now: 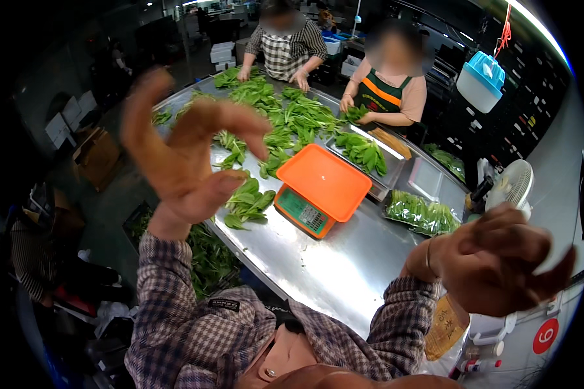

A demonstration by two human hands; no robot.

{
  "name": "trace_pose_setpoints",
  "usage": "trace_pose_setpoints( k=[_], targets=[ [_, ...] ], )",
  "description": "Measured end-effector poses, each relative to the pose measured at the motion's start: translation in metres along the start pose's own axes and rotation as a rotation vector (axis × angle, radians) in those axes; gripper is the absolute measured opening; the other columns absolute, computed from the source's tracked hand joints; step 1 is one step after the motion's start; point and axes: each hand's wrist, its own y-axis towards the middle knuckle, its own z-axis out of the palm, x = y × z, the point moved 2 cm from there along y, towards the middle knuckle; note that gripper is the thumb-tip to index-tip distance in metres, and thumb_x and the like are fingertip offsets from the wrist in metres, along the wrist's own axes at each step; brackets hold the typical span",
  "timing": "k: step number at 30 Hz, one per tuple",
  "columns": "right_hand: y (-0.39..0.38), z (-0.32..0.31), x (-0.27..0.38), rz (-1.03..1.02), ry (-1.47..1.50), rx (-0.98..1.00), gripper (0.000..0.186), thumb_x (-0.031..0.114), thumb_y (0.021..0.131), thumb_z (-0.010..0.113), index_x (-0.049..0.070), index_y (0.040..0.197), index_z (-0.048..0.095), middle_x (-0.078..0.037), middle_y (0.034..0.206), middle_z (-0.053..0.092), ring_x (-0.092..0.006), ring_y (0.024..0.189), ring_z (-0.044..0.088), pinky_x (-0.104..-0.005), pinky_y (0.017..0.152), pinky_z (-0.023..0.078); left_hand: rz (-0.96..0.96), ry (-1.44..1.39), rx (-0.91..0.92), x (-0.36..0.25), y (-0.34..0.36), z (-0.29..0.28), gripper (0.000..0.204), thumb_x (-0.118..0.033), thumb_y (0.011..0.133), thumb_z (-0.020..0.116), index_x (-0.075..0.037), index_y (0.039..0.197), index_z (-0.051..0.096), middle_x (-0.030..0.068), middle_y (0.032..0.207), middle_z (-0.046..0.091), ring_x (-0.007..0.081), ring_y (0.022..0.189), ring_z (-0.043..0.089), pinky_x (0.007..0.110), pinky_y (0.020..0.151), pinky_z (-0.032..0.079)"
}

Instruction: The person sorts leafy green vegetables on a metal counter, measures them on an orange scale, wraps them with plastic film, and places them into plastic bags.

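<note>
My left hand [188,142] is raised in the air over the left side of the metal table. Its fingers are bent and spread, with a gap between thumb and fingertips and nothing held. On the right, my right hand [499,259] is also lifted, its fingers loosely curled and partly apart; no object shows in it. Between the hands stands a scale with an orange tray [324,178] and a green panel [302,211]. The tray bears nothing. Loose leafy greens [248,202] lie close to my left hand, while bagged greens [422,214] rest near my right wrist.
Across the metal table [292,259], two people [289,48] [396,84] handle greens. A metal tray of greens [363,152] sits behind the scale. A white fan [512,181] stands at right; a blue-topped lamp [483,78] hangs above. A crate of greens [207,259] is below the left edge.
</note>
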Motion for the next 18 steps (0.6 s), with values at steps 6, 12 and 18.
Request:
trace_pose_setpoints(
  k=[6, 12, 18],
  targets=[
    [-0.04, 0.053, -0.029, 0.559, 0.54, -0.013, 0.051, 0.041, 0.089, 0.03, 0.007, 0.127, 0.024, -0.015, 0.096, 0.047, -0.017, 0.054, 0.053, -0.0249, 0.041, 0.044, -1.231, -0.023, -0.031, 0.03, -0.206, -0.022, 0.042, -0.011, 0.08, 0.055, -0.003, 0.118, 0.038, 0.0058, 0.085, 0.055, 0.0099, 0.073, 0.052, 0.025, 0.07, 0.043],
    [-0.062, 0.013, -0.01, 0.585, 1.081, -0.14, 0.042, 0.03, 0.084, 0.047, 0.011, 0.118, 0.032, -0.007, 0.113, 0.035, -0.0158, 0.078, 0.057, -0.0336, 0.063, 0.047, -1.666, 0.007, 0.014, -0.025, -0.344, -0.009, 0.028, -0.008, 0.082, 0.05, 0.0, 0.108, 0.047, 0.0063, 0.078, 0.056, 0.0098, 0.068, 0.052, 0.024, 0.061, 0.043],
    [-0.115, 0.039, -0.019, 0.485, 1.088, -0.721, 0.018, 0.017, 0.087, 0.043, 0.005, 0.1, 0.048, -0.005, 0.113, 0.039, -0.0145, 0.082, 0.056, -0.0355, 0.072, 0.044, -1.723, 0.022, -0.192, -0.036, -0.404, -0.015, 0.02, -0.01, 0.082, 0.052, 0.0, 0.099, 0.052, 0.0039, 0.079, 0.056, 0.0089, 0.068, 0.052, 0.024, 0.062, 0.044]
  ],
)
